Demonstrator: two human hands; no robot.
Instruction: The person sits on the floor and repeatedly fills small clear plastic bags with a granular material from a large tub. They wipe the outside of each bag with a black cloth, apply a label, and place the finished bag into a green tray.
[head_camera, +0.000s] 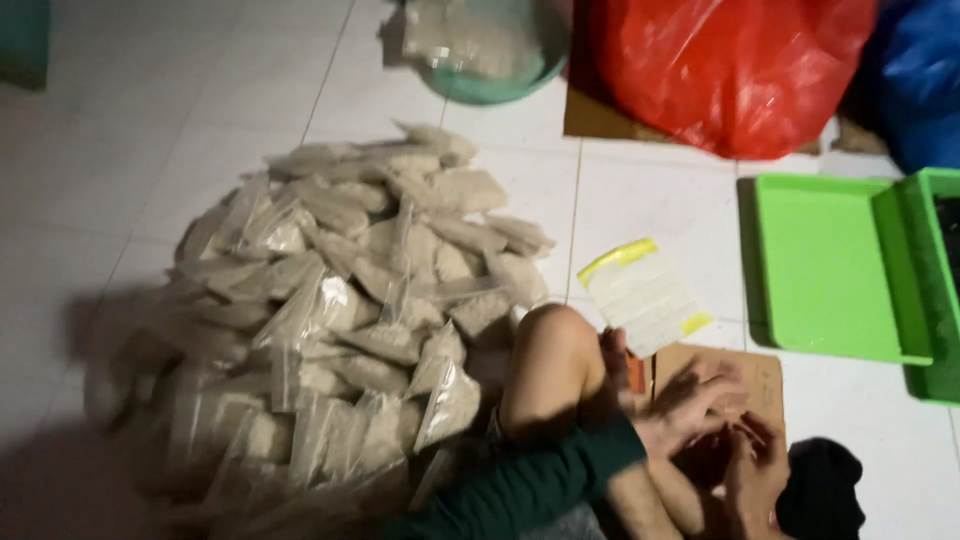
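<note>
Both hands sit in shadow and motion blur just right of the knee. The left hand shows smeared fingers; any held item cannot be told. The right hand is dark and partly cut by the bottom edge; its grip cannot be told. Far above the knee, the basin is cut by the top edge. Right of the knee, the 2nd green tray is cut by the right edge.

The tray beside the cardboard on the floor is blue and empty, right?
Not quite: the head view shows the tray is bright green, not blue. It is empty and lies on the tiled floor, beside the cardboard under the hands.
</note>
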